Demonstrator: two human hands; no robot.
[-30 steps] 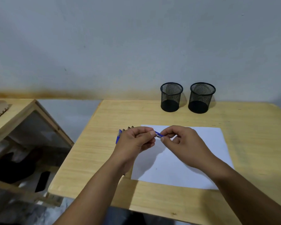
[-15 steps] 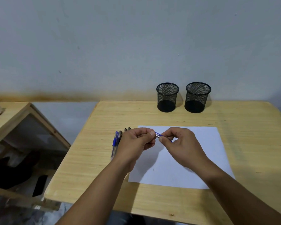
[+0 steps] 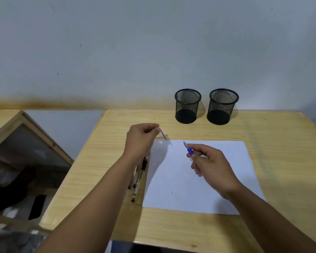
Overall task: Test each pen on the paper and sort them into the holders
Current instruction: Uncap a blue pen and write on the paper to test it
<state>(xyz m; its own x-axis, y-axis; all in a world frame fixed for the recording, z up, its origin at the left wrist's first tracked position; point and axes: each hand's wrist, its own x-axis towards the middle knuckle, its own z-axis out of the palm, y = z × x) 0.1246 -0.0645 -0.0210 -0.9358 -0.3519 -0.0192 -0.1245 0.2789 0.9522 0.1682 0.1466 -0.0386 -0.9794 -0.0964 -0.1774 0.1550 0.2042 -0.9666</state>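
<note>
Left hand (image 3: 142, 137) pinches blue cap (image 3: 163, 135) | right hand (image 3: 210, 165) grips pen (image 3: 188, 149) | spare pens (image 3: 138, 177) half-hidden under forearm

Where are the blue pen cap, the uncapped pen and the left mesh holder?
blue pen cap (image 3: 163, 135), head view, on its visible clip below the left hand.
uncapped pen (image 3: 190, 151), head view, on its blue grip.
left mesh holder (image 3: 187, 106), head view, on its mesh wall.

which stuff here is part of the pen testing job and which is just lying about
In the job: blue pen, its cap, paper, spare pens, two mesh holders.
Lying about: wooden frame, dark clutter beside the desk.
</note>
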